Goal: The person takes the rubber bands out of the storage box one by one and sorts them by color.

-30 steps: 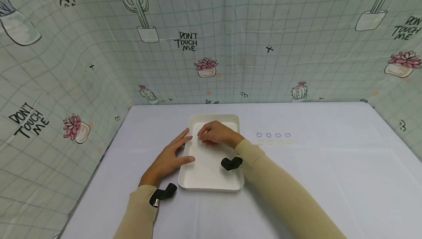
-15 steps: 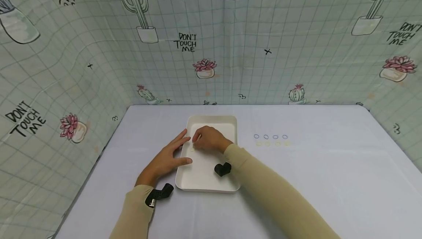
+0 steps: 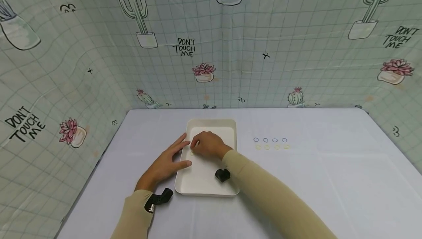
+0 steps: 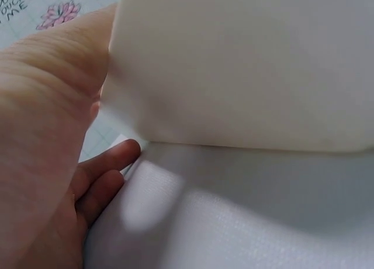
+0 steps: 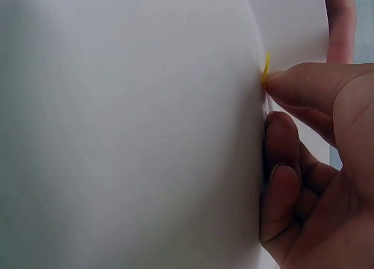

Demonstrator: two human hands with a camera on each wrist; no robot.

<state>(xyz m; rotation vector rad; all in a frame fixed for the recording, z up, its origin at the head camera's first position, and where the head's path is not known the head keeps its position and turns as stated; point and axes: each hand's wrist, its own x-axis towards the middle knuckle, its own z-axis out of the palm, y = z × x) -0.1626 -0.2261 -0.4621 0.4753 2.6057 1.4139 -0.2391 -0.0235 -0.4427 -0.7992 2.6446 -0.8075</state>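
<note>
In the head view my right hand (image 3: 208, 144) is inside the white tray (image 3: 211, 187), near its left side, fingers curled. Its thumb and forefinger pinch a thin yellow rubber band (image 5: 266, 67) against the tray floor, seen in the right wrist view; part of the band is hidden. My left hand (image 3: 165, 165) lies at the tray's left rim, fingers spread and thumb over the edge. From the left wrist view, the tray wall (image 4: 234, 76) stands beside that hand.
Right of the tray, a row of several blue rubber bands (image 3: 265, 140) lies above a row of several yellow rubber bands (image 3: 267, 147) on the white table (image 3: 313, 180). A patterned cloth (image 3: 263, 22) hangs behind and at the sides.
My right hand has moved left and nearer to me within the tray, down to the yellow rubber band. The left hand stays at the rim. The view has tilted slightly upward.
</note>
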